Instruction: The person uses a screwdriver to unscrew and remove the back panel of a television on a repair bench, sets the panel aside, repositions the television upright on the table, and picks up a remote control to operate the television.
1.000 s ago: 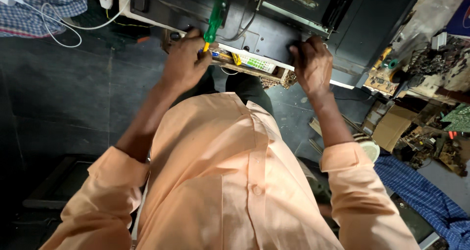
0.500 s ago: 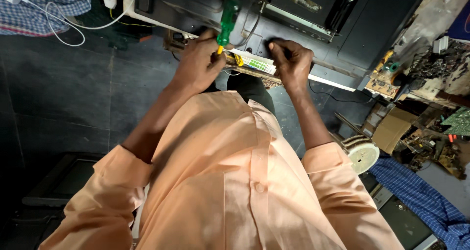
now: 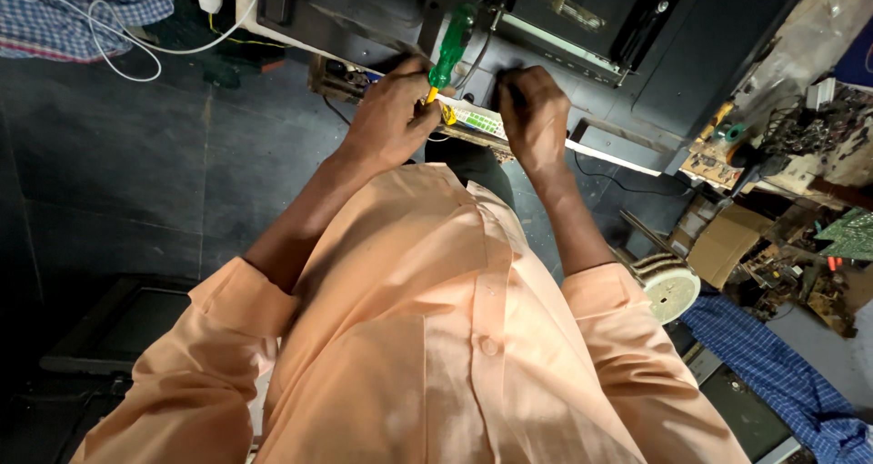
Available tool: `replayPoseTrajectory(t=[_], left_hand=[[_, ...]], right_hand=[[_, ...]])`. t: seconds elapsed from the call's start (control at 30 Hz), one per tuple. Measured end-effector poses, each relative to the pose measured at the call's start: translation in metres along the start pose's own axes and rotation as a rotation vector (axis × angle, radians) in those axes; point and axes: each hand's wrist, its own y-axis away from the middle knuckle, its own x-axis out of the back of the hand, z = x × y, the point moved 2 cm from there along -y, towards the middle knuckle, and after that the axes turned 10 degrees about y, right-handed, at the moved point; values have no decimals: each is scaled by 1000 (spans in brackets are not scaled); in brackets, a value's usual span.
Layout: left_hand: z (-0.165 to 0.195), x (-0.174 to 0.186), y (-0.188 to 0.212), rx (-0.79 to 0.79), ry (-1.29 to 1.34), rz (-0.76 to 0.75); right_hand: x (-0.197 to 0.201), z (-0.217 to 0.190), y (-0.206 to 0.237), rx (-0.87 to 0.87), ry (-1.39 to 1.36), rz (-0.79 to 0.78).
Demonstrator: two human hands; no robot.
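Right now the left hand (image 3: 389,119) is wrapped tight round a green-handled screwdriver (image 3: 450,50), handle sticking up toward 12 o'clock, w/ the tip end hidden in the fist. Right hand (image 3: 535,119) sits just at 3 o'clock of it, fingers curled down onto the black device casing (image 3: 582,28); can't tell if it's pinching anything. White cable (image 3: 118,41) lies far off at 10 o'clock.
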Motion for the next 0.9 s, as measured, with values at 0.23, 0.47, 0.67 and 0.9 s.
replayPoseTrajectory(t=[0.23, 0.47, 0.67, 0.9], left_hand=[[1, 1, -3, 10, 20, -6], [-1, 0, -1, 23, 18, -19], [-1, 3, 0, 30, -69, -41], [19, -3, -6, 52, 24, -78]], right_hand=[[2, -12, -2, 102, 81, -55], [-10, -7, -4, -15, 343, -153], [-18, -4, 0, 75, 554, -202], [-6, -3, 2, 206, 557, -51]])
